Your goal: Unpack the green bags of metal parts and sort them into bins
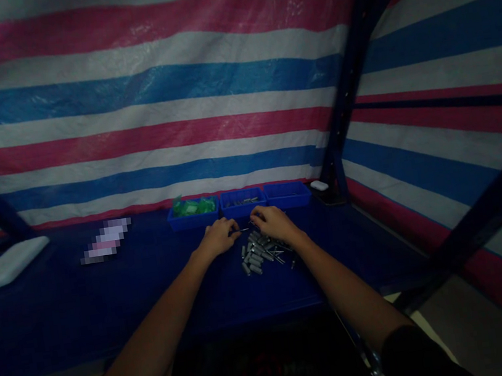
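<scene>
My left hand (219,237) is closed in a pinch on a thin metal pin (244,230), which points right from the fingertips. Just right of it, my right hand (273,222) has its fingers pressed together close to the pin's end; what it grips, if anything, is too small to make out. Below both hands lies a loose pile of short grey cylinders (254,262) mixed with thin metal pins (277,253). Part of the pile is hidden by my right hand and wrist.
Three blue bins line the table's back: the left bin (195,222) with green bags (195,206), the middle bin (245,209) with small metal parts, the right bin (287,199). A white case (319,185), a pale device (9,264) and a blurred-out item (107,239) lie on the blue table (155,301).
</scene>
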A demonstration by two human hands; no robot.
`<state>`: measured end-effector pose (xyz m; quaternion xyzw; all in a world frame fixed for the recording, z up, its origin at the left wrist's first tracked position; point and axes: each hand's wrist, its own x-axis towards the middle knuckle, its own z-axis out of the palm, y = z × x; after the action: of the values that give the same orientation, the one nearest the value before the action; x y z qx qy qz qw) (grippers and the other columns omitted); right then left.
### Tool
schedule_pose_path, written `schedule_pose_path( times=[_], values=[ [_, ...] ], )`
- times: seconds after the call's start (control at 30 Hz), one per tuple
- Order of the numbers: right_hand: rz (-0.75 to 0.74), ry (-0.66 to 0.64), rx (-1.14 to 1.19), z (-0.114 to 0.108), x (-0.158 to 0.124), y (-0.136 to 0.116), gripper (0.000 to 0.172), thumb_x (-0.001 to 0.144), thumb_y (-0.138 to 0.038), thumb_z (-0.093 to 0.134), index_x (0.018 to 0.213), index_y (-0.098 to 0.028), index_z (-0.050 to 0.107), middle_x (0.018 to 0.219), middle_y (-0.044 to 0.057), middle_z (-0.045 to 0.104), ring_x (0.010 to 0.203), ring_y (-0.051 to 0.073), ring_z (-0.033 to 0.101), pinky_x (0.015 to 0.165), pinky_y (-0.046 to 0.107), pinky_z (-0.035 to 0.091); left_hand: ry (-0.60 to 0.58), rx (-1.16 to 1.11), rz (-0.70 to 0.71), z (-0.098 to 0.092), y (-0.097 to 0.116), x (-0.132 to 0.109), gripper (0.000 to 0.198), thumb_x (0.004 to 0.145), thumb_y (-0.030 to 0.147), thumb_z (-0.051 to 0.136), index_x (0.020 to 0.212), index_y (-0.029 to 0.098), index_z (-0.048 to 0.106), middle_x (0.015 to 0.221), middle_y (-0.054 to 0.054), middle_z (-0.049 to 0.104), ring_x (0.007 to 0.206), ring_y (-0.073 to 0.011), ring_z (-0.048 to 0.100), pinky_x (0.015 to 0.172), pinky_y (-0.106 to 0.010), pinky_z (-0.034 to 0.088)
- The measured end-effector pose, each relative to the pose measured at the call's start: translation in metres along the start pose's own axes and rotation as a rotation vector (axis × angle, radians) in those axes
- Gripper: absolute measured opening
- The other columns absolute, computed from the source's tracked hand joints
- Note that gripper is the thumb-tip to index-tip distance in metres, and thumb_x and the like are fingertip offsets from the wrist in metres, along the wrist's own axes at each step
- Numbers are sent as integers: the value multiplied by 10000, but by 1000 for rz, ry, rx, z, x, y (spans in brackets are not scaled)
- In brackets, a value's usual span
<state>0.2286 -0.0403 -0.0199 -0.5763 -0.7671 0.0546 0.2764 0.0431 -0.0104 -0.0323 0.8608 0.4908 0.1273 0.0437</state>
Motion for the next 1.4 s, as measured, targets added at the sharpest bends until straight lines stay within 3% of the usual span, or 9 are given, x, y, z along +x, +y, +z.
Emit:
schedule_pose_path(
  times=[0.27, 0.4, 0.57, 0.8, 1.0, 1.07, 1.2, 1.27, 1.4],
  values=[
    [-55, -21, 84, 5, 0, -3, 285, 793, -294, 515, 1065, -210, 532, 645, -16, 585, 577, 112, 514, 542, 205, 309, 57, -83, -79, 6, 11, 5, 236, 857, 293, 349, 879, 176, 553, 981, -84, 567, 977, -247, 491, 790, -398, 376],
    [-95, 25, 91, 1, -1, -7, 149, 816, -270, 479, 898, -200, 582, 648, -13, 578, 560, 101, 490, 548, 205, 295, 172, -244, -32, 4, 10, 7, 221, 859, 277, 341, 829, 160, 526, 884, -71, 574, 884, -203, 520, 757, -334, 388],
    [-58, 107, 96, 1, 1, -6, 206, 856, -283, 402, 793, -180, 569, 659, 7, 581, 589, 110, 500, 564, 212, 288, 267, -499, 97, 6, 12, 7, 152, 821, 283, 417, 874, 157, 483, 714, -5, 543, 646, -131, 521, 620, -243, 400],
    [-77, 106, 179, 3, 1, -5, 231, 849, -357, 413, 816, -183, 560, 617, -16, 550, 553, 99, 466, 537, 200, 281, 377, -399, 57, 0, 18, 5, 195, 850, 283, 363, 795, 163, 505, 665, -16, 558, 617, -140, 528, 582, -241, 371],
    [-104, 106, 143, -6, 1, -7, 252, 835, -333, 413, 716, -176, 571, 597, -14, 552, 545, 98, 465, 526, 201, 286, 319, -321, 32, -1, 21, 3, 305, 889, 316, 299, 760, 171, 534, 677, -36, 604, 639, -145, 570, 599, -237, 375],
    [-30, 193, 75, -15, 5, 0, 254, 829, -342, 415, 723, -179, 579, 616, -1, 572, 569, 109, 488, 541, 208, 299, 300, -230, 43, -1, 24, 4, 311, 892, 337, 300, 796, 175, 548, 733, -46, 629, 701, -156, 589, 643, -247, 383],
    [297, 414, -60, -35, 13, 28, 374, 792, -505, 434, 890, -180, 592, 690, 41, 612, 653, 160, 547, 581, 235, 337, 226, 46, 66, 2, 29, 12, 237, 847, 352, 417, 925, 184, 565, 903, -83, 636, 873, -218, 582, 767, -322, 378],
    [372, 378, -60, -40, 13, 42, 434, 785, -552, 414, 911, -178, 596, 706, 52, 621, 672, 174, 565, 593, 248, 356, 164, 106, 62, 5, 30, 19, 237, 820, 349, 465, 963, 195, 576, 961, -94, 614, 917, -238, 565, 782, -339, 381],
    [446, 175, -92, -40, 5, 57, 452, 776, -568, 420, 927, -190, 618, 861, 105, 645, 805, 231, 589, 654, 296, 391, 115, 66, -9, 14, 34, 27, 233, 828, 346, 443, 946, 232, 608, 990, -78, 575, 922, -229, 556, 758, -322, 403]
  ],
)
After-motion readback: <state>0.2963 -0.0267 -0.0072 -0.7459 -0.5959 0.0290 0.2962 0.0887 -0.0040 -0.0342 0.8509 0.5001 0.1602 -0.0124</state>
